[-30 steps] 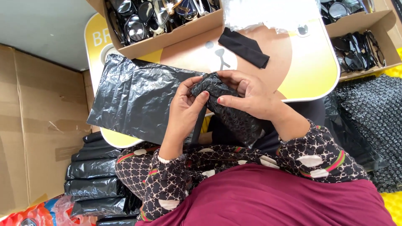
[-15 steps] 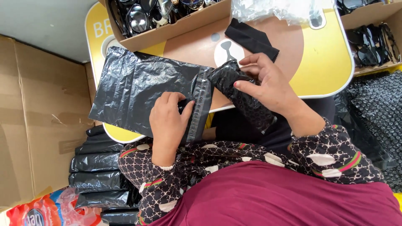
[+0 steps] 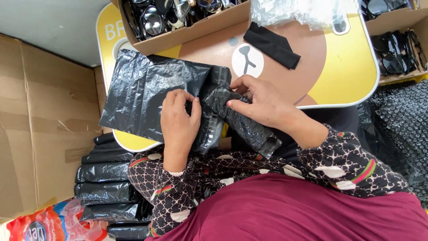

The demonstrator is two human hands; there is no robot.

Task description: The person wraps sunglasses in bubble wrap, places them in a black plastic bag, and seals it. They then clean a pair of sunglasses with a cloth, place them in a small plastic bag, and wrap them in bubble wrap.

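Mailer bag: black plastic mailer bag [image 3: 147, 98], crinkled, lies flat on the worktop [image 3: 339, 76], mouth end twd the person's middle, far end hangs a bit over the worktop's left edge
Wrapped bundle: black bubble-wrap bundle [image 3: 240, 118], long + narrow, lies slanted; upper end sits at the bag's mouth, lower end sticks out past the worktop edge over the lap
Left hand: left hand [image 3: 178, 122] palm down on the bag nr its mouth, fingers bent, pressing the plastic flat; thumb side touches the bundle; not closed round anything
Right hand: right hand [image 3: 263, 102] over the bundle's upper end, fingertips curled and pinching the wrap; thumb side hidden, so how tight the hold is can't be told exactly
Worktop: small yellow + brown lap table w/ cartoon bear face, rounded corners
Cloth: black cloth [image 3: 272, 44], rectangular, lies on the brown part, well apart from both hands
Left box: cardboard box [image 3: 196, 29] at the worktop's far edge, full of dark sunglasses
Right box: second cardboard box [image 3: 397, 49] w/ more dark glasses, beside the worktop's right edge
Clear plastic: crumpled clear plastic [image 3: 298, 11] at the far edge
Bag stack: stack of folded black bags [image 3: 104, 178] on the floor, lower left
Cardboard: flat cardboard sheet [image 3: 40, 134] to the left
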